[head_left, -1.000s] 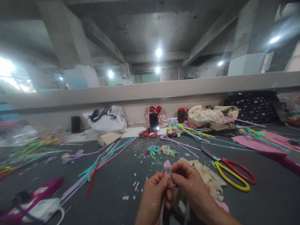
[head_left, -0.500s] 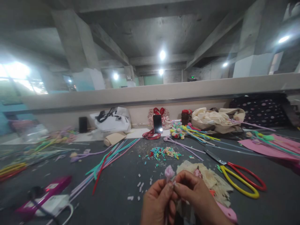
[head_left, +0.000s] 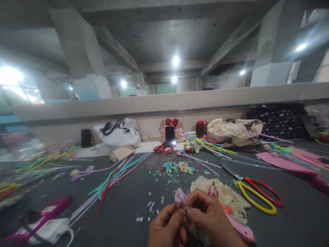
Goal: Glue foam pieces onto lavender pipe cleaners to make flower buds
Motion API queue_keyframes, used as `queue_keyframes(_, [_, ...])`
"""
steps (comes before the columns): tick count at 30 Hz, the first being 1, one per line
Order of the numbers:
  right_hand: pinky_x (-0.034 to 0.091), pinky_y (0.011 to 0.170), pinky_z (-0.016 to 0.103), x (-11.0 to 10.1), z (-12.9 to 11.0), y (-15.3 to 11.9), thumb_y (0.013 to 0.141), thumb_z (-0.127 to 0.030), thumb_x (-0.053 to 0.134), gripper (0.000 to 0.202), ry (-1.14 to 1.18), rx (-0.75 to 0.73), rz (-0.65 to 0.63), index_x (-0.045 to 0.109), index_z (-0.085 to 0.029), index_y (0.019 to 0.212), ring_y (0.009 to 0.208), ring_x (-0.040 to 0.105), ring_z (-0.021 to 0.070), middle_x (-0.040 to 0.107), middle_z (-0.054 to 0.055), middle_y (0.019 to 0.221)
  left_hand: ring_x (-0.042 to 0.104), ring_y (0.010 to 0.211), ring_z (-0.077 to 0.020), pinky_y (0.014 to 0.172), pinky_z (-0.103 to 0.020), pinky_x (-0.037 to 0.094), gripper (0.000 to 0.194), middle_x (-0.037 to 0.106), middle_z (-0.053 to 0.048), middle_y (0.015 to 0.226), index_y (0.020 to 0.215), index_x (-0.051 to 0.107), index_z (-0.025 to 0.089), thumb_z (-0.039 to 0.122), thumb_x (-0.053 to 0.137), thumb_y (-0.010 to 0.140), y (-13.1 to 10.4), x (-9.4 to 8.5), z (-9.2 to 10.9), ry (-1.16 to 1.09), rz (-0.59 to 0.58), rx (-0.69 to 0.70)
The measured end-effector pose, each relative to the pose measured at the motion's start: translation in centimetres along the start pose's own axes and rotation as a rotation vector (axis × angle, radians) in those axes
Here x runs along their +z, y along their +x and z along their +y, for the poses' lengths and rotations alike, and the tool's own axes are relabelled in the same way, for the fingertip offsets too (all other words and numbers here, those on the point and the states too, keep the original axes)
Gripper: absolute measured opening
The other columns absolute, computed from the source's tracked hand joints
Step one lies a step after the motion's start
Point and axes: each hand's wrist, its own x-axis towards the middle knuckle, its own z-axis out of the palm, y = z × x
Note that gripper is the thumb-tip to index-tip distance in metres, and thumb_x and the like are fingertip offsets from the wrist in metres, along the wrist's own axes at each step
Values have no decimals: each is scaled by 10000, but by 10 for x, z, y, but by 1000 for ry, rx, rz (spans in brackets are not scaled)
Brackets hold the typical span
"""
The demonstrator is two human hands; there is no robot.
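A small fuzzy lilac flower (head_left: pixel 179 196) stands upright above my fingertips, low in the middle of the head view. My left hand (head_left: pixel 164 226) is closed around its stem just under the bloom. Thumb and forefinger of my right hand (head_left: pixel 208 216) pinch together at the flower's base; what lies between them is too small to make out. Beneath and beyond my right hand is a crumpled pale heap of scraps (head_left: pixel 226 195), with a pink handle (head_left: pixel 240 228) poking out beside the wrist. Loose lilac cut bits (head_left: pixel 152 206) lie left of my hands.
Scissors (head_left: pixel 253 192) with red and yellow handles lie open at right. Small coloured cut pieces (head_left: pixel 177 168) are heaped ahead. Fuzzy stems (head_left: pixel 115 181) and a purple device (head_left: pixel 41 219) occupy the left. A phone (head_left: pixel 170 136) stands at the back, near a white bag (head_left: pixel 118 133).
The whole view has shifted slightly, so things sit farther left. Both hands stay together at the flower, whose head looks turned and a little fuller.
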Motion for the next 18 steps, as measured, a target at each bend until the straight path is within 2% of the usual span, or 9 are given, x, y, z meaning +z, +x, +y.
queue_keyframes(4, [368,434,194,0,2,0,547,-147,560,61,-80,-1,39,505,-172,549,427,497,79,565,-39,532,415,266,-30,276,-107,301,350,572,35,404,658,626,135,334,774,410,-1,-1,6,25,6,7])
queue_keyframes(8, [306,352,168,0,-1,0,537,-118,504,82,-161,88,81,456,-183,526,311,402,49,469,-92,399,417,277,-32,261,-114,308,363,571,37,433,669,621,133,346,771,417,1,-2,10,45,-26,-46])
queue_keyframes(10, [282,338,161,0,-3,0,549,-138,521,66,-174,137,58,470,-177,534,295,374,43,433,-102,362,403,264,-27,257,-112,302,337,547,41,408,638,616,124,360,759,443,4,-3,8,59,-67,-66])
queue_keyframes(13, [282,355,164,-3,-5,-1,578,-180,555,31,-182,140,5,538,-154,569,337,395,48,494,-69,417,377,247,-18,258,-109,293,316,503,50,368,606,611,117,376,740,478,8,-5,5,82,-109,-80])
queue_keyframes(18, [312,415,176,-4,-8,-1,596,-164,574,16,-212,71,9,572,-155,583,410,428,60,532,-54,477,370,246,-12,262,-109,291,333,504,51,379,616,625,118,382,748,455,7,-7,4,93,-98,-74])
